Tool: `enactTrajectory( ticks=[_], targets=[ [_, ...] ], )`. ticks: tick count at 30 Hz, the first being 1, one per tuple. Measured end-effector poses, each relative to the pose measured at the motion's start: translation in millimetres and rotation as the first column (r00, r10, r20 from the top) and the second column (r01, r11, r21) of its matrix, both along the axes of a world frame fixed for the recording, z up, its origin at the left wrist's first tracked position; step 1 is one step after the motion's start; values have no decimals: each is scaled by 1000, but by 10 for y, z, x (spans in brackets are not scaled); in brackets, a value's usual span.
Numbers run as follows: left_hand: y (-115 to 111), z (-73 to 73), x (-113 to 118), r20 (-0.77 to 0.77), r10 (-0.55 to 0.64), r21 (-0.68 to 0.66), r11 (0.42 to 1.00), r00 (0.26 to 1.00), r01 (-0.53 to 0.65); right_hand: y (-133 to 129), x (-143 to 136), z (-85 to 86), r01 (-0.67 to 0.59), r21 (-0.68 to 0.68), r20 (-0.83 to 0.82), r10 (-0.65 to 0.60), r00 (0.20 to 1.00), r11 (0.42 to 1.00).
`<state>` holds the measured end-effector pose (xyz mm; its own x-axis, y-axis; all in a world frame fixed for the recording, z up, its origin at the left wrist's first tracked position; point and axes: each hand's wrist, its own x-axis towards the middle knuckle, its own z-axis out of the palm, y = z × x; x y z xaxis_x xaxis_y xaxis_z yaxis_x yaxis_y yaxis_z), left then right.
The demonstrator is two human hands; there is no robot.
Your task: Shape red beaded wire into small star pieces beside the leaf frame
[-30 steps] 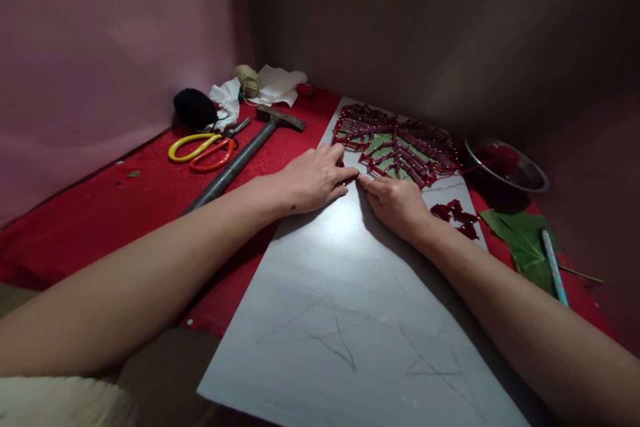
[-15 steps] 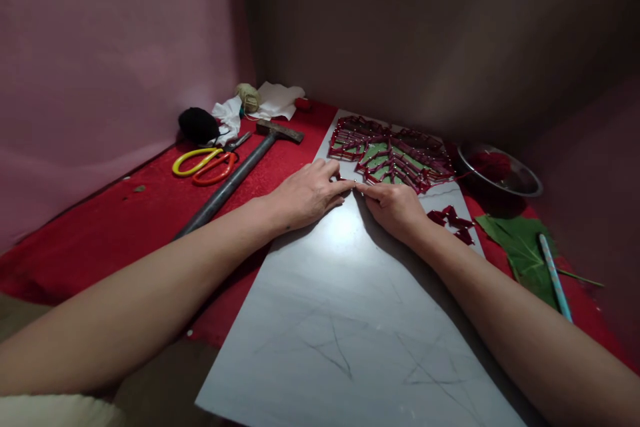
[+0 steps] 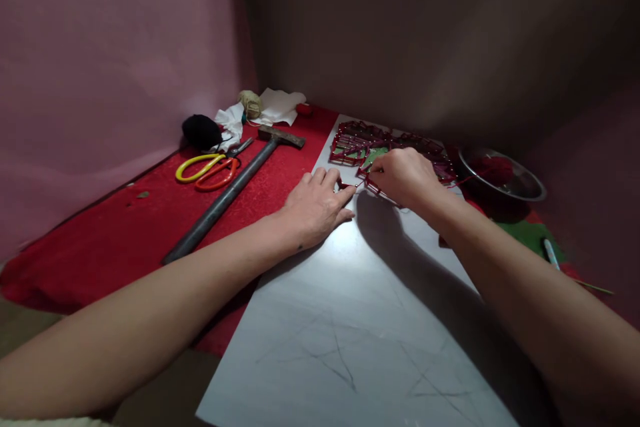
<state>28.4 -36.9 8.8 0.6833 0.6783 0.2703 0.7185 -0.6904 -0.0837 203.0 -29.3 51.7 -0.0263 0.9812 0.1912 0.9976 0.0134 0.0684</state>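
Note:
My left hand (image 3: 316, 205) rests on the white board (image 3: 320, 300), fingers spread, beside a small outline of nails wound with dark red yarn. Just right of its fingertips stands a nail, from which a short length of red yarn (image 3: 363, 181) leads up to my right hand (image 3: 406, 177). That hand is raised above the board, its fingertips pinched on the yarn. Behind it lies a leaf-like pattern of nails and red yarn (image 3: 345, 147) over green, partly covered by the hand. Pencilled star lines mark the near part of the board.
On the red cloth (image 3: 115, 240) at left lie a hammer (image 3: 225, 203), scissors (image 3: 200, 168), a black yarn ball (image 3: 201, 131), a cream yarn ball (image 3: 250, 103) and white paper (image 3: 280, 105). A metal bowl (image 3: 533, 190) with red yarn (image 3: 495, 170), a green leaf (image 3: 525, 237) and a pen (image 3: 551, 253) are at right.
My right hand has lifted from the nail beside my left fingertips and moved up and right, drawing yarn. My left fingers have spread a little and stay on the board.

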Motion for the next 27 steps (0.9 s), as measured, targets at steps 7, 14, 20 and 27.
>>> enactTrajectory(
  ticks=[7, 14, 20, 27],
  targets=[
    [-77, 22, 72, -23, 55, -20, 998, 998, -55, 344, -309, 11, -86, -84, 121, 95, 988, 993],
    [-91, 8, 92, -8, 77, -50, 996, 997, -77, 418, -508, 37, -243, -144, 153, 264, 952, 959],
    [-112, -14, 106, 85, 132, -79, 989, 988, -125, 403, -480, 27, -197, -174, 1, 201, 980, 965],
    [-128, -39, 118, 102, 131, -78, 989, 986, -123, 299, -496, -79, -203, -113, 43, 209, 977, 973]
  ],
)
